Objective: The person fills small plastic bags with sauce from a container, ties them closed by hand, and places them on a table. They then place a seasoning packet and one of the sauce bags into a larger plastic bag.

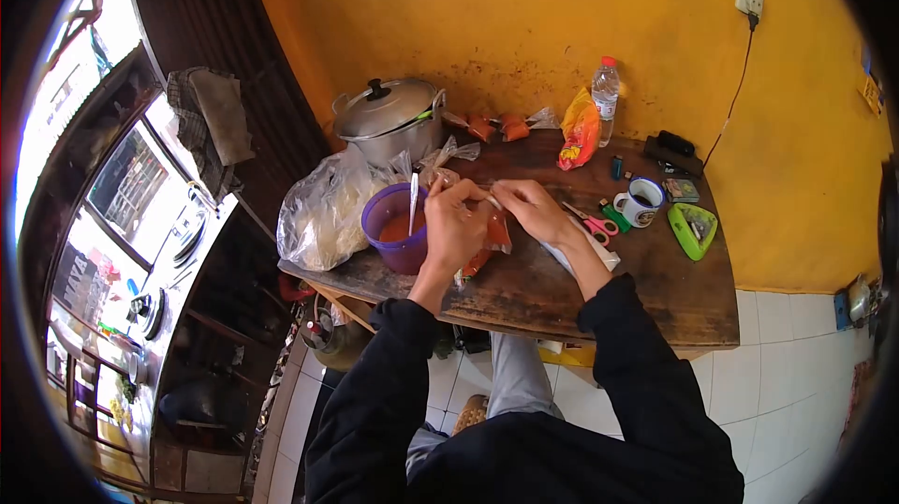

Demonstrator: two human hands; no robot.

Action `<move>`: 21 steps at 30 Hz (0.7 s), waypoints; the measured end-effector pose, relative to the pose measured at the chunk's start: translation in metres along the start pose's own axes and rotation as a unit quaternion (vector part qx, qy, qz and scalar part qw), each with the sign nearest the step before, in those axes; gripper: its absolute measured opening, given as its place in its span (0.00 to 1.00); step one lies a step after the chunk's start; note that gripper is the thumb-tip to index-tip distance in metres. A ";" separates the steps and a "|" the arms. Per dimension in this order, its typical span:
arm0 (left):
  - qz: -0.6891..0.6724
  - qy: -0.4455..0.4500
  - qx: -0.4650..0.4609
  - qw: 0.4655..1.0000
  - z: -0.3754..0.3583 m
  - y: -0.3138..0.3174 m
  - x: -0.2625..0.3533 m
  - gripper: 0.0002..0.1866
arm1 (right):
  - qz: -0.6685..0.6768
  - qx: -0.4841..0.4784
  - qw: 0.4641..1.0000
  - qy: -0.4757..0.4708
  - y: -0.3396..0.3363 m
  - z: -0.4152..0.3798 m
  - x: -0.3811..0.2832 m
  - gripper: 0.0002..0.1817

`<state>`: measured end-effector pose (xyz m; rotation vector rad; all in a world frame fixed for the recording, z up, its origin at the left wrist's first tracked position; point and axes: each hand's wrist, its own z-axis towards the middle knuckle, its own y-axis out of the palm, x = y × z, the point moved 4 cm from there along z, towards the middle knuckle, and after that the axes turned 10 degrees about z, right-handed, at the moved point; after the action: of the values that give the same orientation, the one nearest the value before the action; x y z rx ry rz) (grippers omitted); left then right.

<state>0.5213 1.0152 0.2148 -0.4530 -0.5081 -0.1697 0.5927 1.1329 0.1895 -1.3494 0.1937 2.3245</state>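
Both hands meet over the wooden table (655, 289), at the top of a small clear plastic bag with orange-red contents (498, 230). My left hand (456, 223) is closed, its fingers pinching the bag's neck. Close against it, my right hand (532, 209) has its fingertips pressed together on the same twisted plastic. The bag hangs partly hidden behind the left hand. Just left of that hand stands a purple tub (389, 237) of orange-red sauce, a spoon (414, 200) upright in it. A white strip of plastic (604, 256) lies under my right forearm.
A lidded metal pot (389, 120) and a big clear bag (323, 214) stand at the left. Filled small bags (513, 127) lie by the wall. Toward the right are a bottle (606, 96), scissors (599, 228), an enamel mug (640, 204) and a green tray (693, 232).
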 end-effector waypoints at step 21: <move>0.043 -0.075 -0.087 0.992 0.014 0.120 -0.027 0.06 | 0.033 0.260 0.964 0.042 -0.085 0.038 0.078 0.16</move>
<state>0.5238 1.1294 0.1674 -0.6604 -0.6236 -0.0972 0.5670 1.2452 0.1507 -1.1780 0.8225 2.0601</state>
